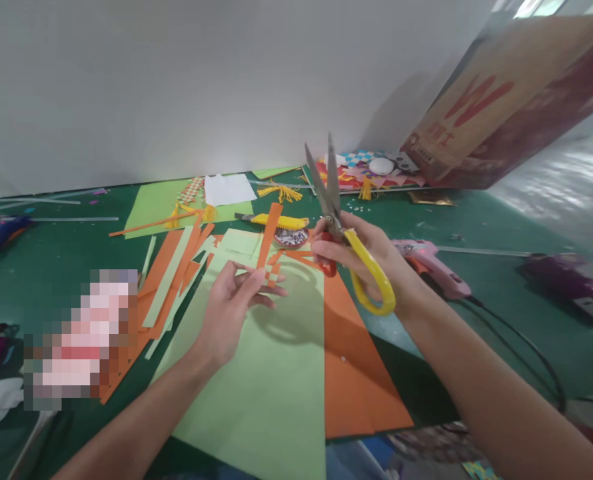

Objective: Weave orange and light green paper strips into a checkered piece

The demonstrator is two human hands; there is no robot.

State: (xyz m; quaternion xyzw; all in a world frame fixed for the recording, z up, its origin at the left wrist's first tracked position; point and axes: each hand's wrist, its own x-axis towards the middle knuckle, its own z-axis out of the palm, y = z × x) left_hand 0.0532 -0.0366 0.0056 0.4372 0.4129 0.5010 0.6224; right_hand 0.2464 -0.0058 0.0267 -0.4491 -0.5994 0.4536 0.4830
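My left hand [236, 300] pinches an orange paper strip [270, 230] that stands upright, with a small orange-and-green woven paper piece [273, 275] at its lower end. In my right hand [371, 250] is a pair of scissors [331, 193] with one yellow and one red handle. The blades point up and are spread apart, with nothing between them. Below both hands lies a large light green paper sheet [256, 393], overlapping an orange sheet [356, 373]. A yellow utility knife [281, 221] lies just beyond my hands, by a small round dish [291, 237].
Cut paper strips [169, 280] lie in a pile at the left, beside a blurred-out object [84, 340]. A pink glue gun [436, 267] with a cable and a purple power strip [571, 287] are at the right. A paper bag [506, 100] stands against the white wall [176, 87].
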